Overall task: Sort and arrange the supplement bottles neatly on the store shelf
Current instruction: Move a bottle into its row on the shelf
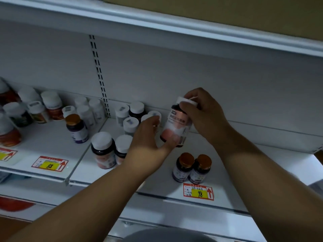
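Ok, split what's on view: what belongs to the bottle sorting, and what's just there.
Belongs to the job:
- pink-label bottle, held in both hands: left hand, right hand
- two gold-cap bottles
- white-cap bottles
- shelf

Just there:
- 98 price tag
- 88 price tag
- slotted upright

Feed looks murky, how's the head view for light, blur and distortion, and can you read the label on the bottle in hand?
Head view: dim overall, with a brighter patch at the shelf's front edge; wide-angle bending of the upper shelf; held bottle and both hands, left hand and right hand, slightly soft, label unreadable; price tag reads 98.
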A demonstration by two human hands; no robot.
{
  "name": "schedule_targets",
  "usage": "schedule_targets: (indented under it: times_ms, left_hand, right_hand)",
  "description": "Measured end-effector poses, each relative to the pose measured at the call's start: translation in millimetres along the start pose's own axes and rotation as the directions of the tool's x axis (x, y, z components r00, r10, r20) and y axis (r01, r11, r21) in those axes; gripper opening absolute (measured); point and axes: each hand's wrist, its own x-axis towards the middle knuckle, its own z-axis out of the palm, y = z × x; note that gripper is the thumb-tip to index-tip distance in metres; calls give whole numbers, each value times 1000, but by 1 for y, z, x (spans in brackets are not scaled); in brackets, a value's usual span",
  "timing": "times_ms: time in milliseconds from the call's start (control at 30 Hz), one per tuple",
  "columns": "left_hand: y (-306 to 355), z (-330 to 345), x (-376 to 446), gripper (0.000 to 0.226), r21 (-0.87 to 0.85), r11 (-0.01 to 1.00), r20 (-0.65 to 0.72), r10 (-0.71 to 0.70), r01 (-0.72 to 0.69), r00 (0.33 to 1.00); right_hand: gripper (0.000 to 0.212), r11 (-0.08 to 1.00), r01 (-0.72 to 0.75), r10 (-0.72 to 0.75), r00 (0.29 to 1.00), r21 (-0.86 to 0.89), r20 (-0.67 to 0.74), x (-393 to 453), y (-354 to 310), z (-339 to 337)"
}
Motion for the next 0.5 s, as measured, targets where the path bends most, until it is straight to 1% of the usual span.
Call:
schedule_targets:
  times_ms: [100,200,367,400,433,500]
  left_hand:
    - [0,-23,-7,88,-77,996,66,50,-45,997]
    - [-7,-47,-13,87,-69,988,142,147,-138,979]
    - [-22,-80,-22,70,-105,967,288,251,-231,924]
    - [-25,-86,-23,65,-89,960,296,280,-266,913]
    - [-28,-92,-23,61,-34,949,280,309,-312,909]
    - [-41,-106,-16,56,177,896,230,366,-408,902]
  right_hand:
    - [9,997,6,-8,1000,72,25,-17,-27,12]
    - [9,998,-25,24,1000,62,18,-32,-41,29]
    - [10,995,-92,94,995,47,-32,-53,-52,57]
    - [12,995,-99,100,995,33,-30,-58,-52,60]
    - [14,995,-97,97,995,1,-21,-62,-50,62]
    - [18,991,-86,88,996,-105,13,-68,-47,68]
